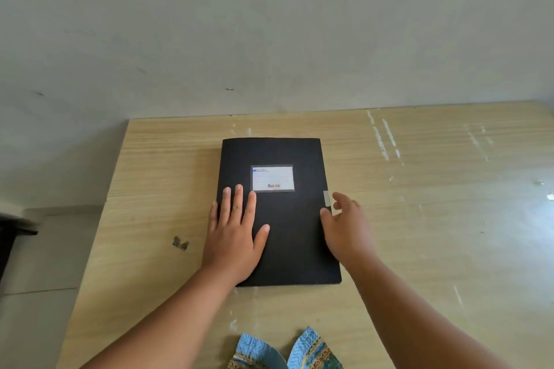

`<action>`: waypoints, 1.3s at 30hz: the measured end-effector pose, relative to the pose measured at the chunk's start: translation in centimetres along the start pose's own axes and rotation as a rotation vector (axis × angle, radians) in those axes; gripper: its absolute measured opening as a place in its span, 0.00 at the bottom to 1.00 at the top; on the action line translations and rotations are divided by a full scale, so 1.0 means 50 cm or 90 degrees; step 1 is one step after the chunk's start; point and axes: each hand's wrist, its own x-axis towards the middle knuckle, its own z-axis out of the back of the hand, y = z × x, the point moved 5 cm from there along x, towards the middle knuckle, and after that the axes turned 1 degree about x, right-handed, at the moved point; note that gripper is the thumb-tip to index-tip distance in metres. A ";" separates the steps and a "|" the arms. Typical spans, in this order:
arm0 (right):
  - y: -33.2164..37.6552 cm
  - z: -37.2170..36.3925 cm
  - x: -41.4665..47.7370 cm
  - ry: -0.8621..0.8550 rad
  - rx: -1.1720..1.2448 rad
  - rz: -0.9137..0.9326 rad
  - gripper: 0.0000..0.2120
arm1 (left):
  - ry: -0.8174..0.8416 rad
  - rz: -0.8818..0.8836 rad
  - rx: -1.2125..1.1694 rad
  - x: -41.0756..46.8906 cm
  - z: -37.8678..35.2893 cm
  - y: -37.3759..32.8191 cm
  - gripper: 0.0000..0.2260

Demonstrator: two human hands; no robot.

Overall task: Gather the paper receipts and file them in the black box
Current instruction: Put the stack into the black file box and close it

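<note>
On the wooden surface (419, 219) the closed black box (287, 219) is pinned by the flat, open left hand (233, 237); the right hand (344, 228) is curled, apparently pinching the side tab (327, 198). Steady pressure is advised. No receipts are seen.

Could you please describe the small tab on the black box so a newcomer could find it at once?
On the wooden table lies the black box. The tab sits on its right edge, beside the right hand: a pale grey strip, unlike the white label.
</note>
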 end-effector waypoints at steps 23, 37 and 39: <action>-0.100 -0.067 -0.046 0.036 -0.379 0.155 0.35 | 0.038 0.038 0.064 0.012 -0.009 -0.032 0.34; -0.212 0.158 0.167 0.065 -0.367 0.172 0.36 | 0.032 0.059 0.033 0.162 -0.030 -0.299 0.35; -0.217 0.181 0.205 0.080 -0.361 0.178 0.36 | 0.030 0.070 0.030 0.192 -0.029 -0.327 0.35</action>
